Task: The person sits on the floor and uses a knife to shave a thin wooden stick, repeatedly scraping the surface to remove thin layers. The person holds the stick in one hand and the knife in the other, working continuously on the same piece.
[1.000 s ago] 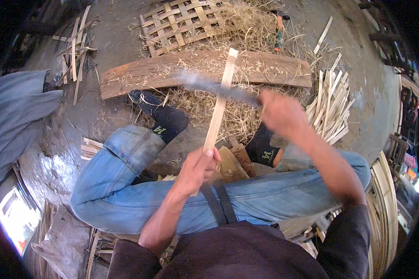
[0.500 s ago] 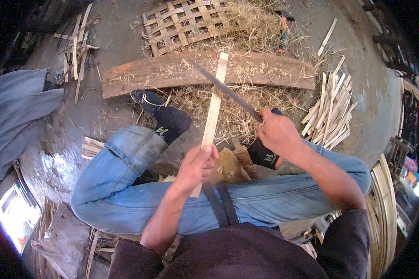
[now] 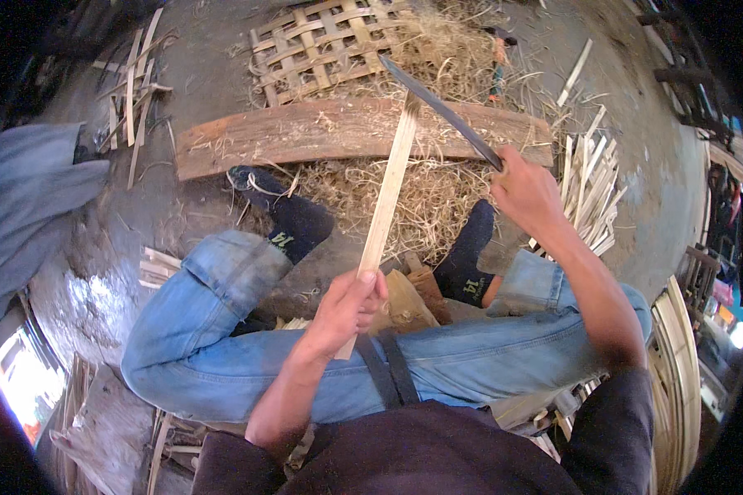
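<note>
We clamp the wooden strip (image 3: 390, 194) in our left hand (image 3: 347, 309), knife (image 3: 447, 114) gripped in our right hand (image 3: 527, 190); too steep an angle could gouge it!

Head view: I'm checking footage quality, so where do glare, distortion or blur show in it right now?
Head view: a white patch at lower left is blown out, and the floor at left has glare; head view: corners go black, and the plank looks bowed, probably partly from the lens; head view: the blade in the right hand looks fairly sharp.
</note>
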Tool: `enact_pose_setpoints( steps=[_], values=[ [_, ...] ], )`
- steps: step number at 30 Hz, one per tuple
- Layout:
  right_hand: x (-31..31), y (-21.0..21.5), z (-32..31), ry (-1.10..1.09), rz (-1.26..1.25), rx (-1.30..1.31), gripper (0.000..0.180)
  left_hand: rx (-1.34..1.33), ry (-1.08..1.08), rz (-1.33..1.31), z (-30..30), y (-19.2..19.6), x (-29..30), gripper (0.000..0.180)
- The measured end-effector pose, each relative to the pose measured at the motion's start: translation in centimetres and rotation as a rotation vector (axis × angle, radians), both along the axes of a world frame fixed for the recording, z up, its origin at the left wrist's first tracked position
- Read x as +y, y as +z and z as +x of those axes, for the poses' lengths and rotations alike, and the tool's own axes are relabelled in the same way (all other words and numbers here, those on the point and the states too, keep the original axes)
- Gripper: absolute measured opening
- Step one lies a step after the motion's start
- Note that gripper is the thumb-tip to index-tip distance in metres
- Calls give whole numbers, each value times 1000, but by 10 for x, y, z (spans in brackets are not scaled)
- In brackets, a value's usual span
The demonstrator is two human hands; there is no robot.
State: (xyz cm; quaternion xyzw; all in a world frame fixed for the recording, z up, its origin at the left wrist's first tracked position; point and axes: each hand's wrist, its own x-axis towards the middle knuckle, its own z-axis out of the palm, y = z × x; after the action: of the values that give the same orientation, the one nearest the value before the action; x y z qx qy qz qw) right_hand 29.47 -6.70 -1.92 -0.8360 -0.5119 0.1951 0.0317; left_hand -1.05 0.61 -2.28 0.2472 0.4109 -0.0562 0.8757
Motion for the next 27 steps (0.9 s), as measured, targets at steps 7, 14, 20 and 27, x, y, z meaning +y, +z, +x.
enact_pose_setpoints(
  steps=[7, 14, 20, 27],
  values=[
    [-25, 5, -34, 203, -20, 74, 34, 8, 163, 40, -4, -6, 15, 40],
    [-27, 5, -26, 383, 14, -18, 40, -1, 238, 31, -10, -6, 23, 44],
    [-23, 9, -17, 415, 43, -81, 42, 7, 286, 48, -10, -8, 24, 47],
    [-19, -4, -23, 433, 158, -120, 34, 46, 225, 84, -10, -3, 24, 48]
  ],
)
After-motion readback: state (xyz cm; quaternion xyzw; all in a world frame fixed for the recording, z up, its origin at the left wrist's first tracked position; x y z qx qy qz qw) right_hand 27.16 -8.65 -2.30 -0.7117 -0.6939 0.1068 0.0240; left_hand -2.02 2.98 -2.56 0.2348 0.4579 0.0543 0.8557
